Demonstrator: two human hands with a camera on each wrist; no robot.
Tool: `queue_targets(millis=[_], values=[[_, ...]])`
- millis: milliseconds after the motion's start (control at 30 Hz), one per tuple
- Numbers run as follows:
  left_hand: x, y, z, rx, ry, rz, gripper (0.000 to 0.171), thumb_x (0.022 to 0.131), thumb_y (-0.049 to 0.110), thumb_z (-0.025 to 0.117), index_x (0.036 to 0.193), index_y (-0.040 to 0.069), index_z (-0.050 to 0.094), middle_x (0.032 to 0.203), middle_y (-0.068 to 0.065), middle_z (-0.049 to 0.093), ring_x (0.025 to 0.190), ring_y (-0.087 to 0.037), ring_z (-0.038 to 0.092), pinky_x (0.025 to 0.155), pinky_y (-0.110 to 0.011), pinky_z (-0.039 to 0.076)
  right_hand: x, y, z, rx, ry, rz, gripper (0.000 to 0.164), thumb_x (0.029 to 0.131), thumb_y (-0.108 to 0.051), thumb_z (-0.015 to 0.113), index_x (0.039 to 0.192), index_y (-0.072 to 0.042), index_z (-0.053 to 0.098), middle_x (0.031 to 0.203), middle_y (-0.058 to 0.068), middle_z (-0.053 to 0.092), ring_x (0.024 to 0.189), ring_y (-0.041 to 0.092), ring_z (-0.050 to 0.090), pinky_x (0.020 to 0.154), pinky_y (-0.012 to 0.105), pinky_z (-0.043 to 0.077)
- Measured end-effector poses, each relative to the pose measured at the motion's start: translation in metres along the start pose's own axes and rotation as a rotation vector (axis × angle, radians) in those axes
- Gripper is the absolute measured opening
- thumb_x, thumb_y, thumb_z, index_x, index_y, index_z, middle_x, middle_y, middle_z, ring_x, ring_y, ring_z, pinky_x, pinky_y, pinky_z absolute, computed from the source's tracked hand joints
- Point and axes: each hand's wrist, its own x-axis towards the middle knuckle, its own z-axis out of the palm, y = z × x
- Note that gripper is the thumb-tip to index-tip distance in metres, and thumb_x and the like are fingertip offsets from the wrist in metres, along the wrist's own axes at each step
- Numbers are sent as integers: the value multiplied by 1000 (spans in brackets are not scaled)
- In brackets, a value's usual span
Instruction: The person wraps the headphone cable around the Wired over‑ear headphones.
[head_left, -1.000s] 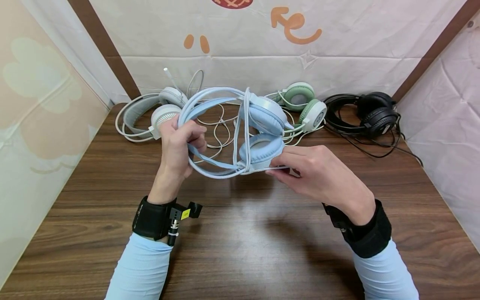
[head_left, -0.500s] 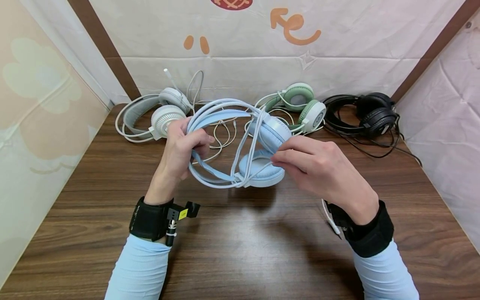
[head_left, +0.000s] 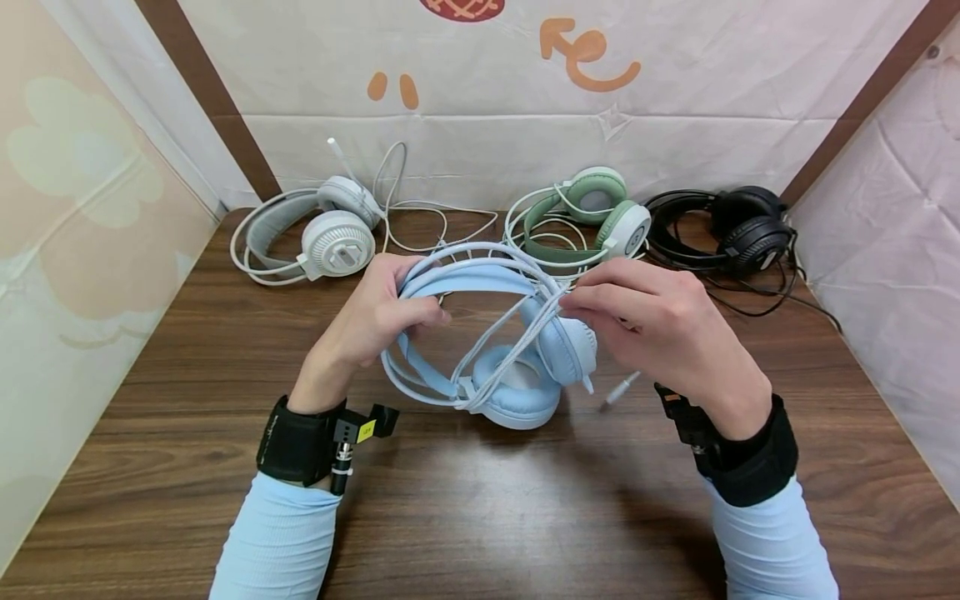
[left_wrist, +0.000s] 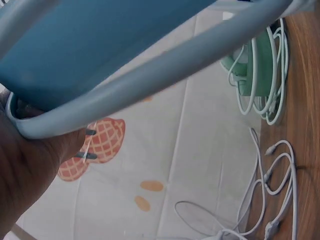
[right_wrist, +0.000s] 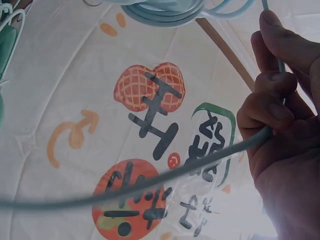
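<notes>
Left hand [head_left: 378,312]: thumb and fingers curled round the headband [head_left: 480,279] at its crown.
Right hand [head_left: 652,325]: thumb and fingertips pinching the light-blue cable [right_wrist: 150,183]; in the right wrist view, running on through the curled fingers.
Blue headphones [head_left: 521,408]: held between the 2 hands over the middle of the table [head_left: 525,517], 2 ear cups towards the right hand; any touch of the lower cup on the wood impossible to tell.
Cable loops: several strands wound slantwise across the open band, gathered at the right fingertips.
Plug [head_left: 621,389]: pale, blurred, just below the right hand.
White headset [head_left: 339,244]: beyond the left hand, at the back.
Green-and-white headphones [head_left: 628,229]: beyond the right hand, on the table.
Black headphones [head_left: 757,242]: at the back right, near the green-and-white pair.
Wrist straps [head_left: 303,440]: black, 1 on each wrist.
</notes>
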Motion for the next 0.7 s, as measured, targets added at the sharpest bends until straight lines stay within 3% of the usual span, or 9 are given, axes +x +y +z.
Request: queue_targets(millis=[133, 367, 700], values=[[-2, 1, 0, -15, -47, 12, 12, 71, -1, 61, 71, 5, 50, 51, 9, 43, 40, -9, 43, 41, -25, 35, -1, 6, 0, 35, -3, 18, 27, 76, 12, 77, 97, -5, 78, 94, 5, 73, 81, 13, 67, 69, 18, 49], [-4, 2, -3, -207, -163, 84, 17, 70, -9, 54, 72, 6, 48, 52, 8, 42, 40, -12, 34, 38, -30, 23, -1, 12, -1, 145, 60, 65, 30, 72, 14, 80, 93, -7, 80, 89, 5, 75, 76, 7, 61, 62, 14, 40], [-4, -2, -10, -376, -296, 171, 23, 67, -12, 47, 72, 10, 47, 54, -4, 24, 44, -21, 17, 41, -32, 15, -4, 27, -12, 277, 143, 127, 27, 74, 19, 76, 90, -1, 80, 86, 8, 76, 75, 1, 61, 62, 14, 39]])
